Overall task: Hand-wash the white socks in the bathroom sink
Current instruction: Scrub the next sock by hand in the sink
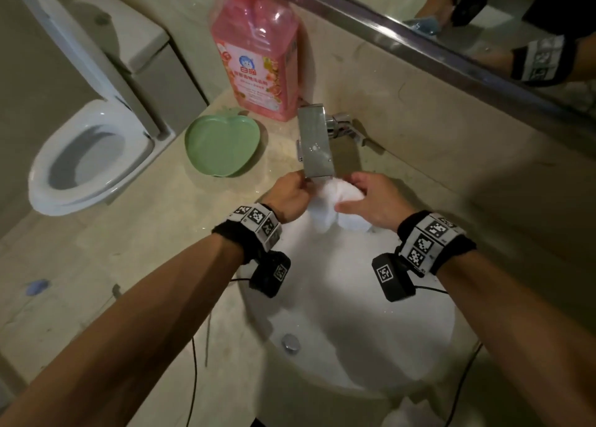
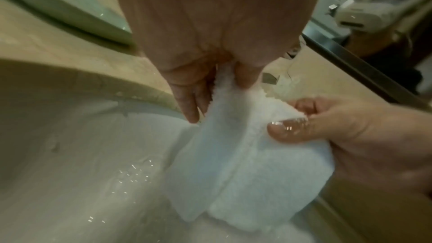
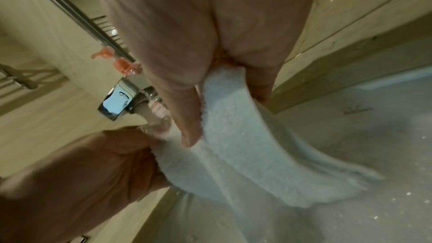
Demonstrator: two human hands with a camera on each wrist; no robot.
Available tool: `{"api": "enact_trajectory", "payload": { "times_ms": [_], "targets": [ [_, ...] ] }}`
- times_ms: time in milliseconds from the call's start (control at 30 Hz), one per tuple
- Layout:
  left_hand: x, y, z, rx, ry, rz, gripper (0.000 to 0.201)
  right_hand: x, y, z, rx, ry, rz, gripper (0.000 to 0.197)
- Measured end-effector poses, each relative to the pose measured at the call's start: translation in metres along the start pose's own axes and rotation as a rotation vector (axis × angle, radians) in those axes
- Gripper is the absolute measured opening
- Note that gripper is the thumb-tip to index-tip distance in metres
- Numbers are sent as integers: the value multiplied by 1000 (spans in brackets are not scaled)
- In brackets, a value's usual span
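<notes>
The white sink [image 1: 371,346] lay below the fingers, its drain plug [image 1: 291,342] well back toward the person. The pink detergent bottle [image 1: 258,55] stood beyond them to the left, with a green dish [image 1: 222,146] nearer. The chrome tap [image 1: 314,142] hung just above the fingertips. The left hand [image 1: 290,197] pinched one top edge of the white socks [image 1: 335,207], the right hand [image 1: 374,200] gripped the other, thumb over fabric; the cloth drooped between them into the basin.
</notes>
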State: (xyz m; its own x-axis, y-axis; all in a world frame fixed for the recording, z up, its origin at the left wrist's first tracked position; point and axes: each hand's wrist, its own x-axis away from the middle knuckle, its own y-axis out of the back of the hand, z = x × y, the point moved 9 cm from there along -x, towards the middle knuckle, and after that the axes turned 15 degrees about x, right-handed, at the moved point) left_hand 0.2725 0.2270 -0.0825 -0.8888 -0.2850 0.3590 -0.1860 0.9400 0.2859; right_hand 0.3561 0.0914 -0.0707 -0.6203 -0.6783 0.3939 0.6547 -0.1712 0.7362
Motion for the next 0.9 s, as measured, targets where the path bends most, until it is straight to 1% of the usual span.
{"api": "enact_trajectory", "payload": {
  "times_ms": [67, 133, 200, 267, 367, 433, 533, 633, 667, 733, 800, 833, 867, 900],
  "targets": [
    [0, 8, 1, 66, 8, -60, 26, 1, 7, -9, 87, -13, -2, 37],
    [1, 18, 1, 21, -12, -105, 23, 1, 11, -18, 122, -17, 5, 35],
    [5, 30, 0, -72, -49, -143, 18, 2, 14, -22, 73, -30, -8, 37],
    [11, 43, -1, -96, -78, -158, 20, -1, 15, -21, 32, -39, -16, 41],
    [21, 61, 5, -27, -67, -161, 28, -4, 10, -6, 32, -7, 5, 39],
    [28, 71, 13, 69, -18, -169, 30, -7, 6, 3, 11, -2, -6, 39],
    [38, 81, 26, 196, 63, -193, 29, -13, -5, 16, -109, -16, -23, 29],
    [46, 78, 30, 213, 108, -206, 32, -17, -27, 27, -312, -96, -29, 10],
    [48, 75, 30, 220, 119, -205, 31, -18, -33, 31, -371, -110, -25, 12],
    [50, 65, 27, 226, 130, -206, 28, -19, -47, 41, -464, -83, 24, 26],
    [50, 56, 23, 239, 128, -223, 26, -15, -59, 56, -517, -2, 105, 51],
    [50, 49, 19, 252, 133, -215, 24, -14, -61, 60, -481, 32, 128, 65],
    [49, 40, 17, 279, 145, -183, 21, -13, -62, 62, -389, 57, 119, 73],
    [48, 30, 16, 328, 170, -137, 17, -14, -60, 61, -265, 75, 84, 70]
  ]
}}
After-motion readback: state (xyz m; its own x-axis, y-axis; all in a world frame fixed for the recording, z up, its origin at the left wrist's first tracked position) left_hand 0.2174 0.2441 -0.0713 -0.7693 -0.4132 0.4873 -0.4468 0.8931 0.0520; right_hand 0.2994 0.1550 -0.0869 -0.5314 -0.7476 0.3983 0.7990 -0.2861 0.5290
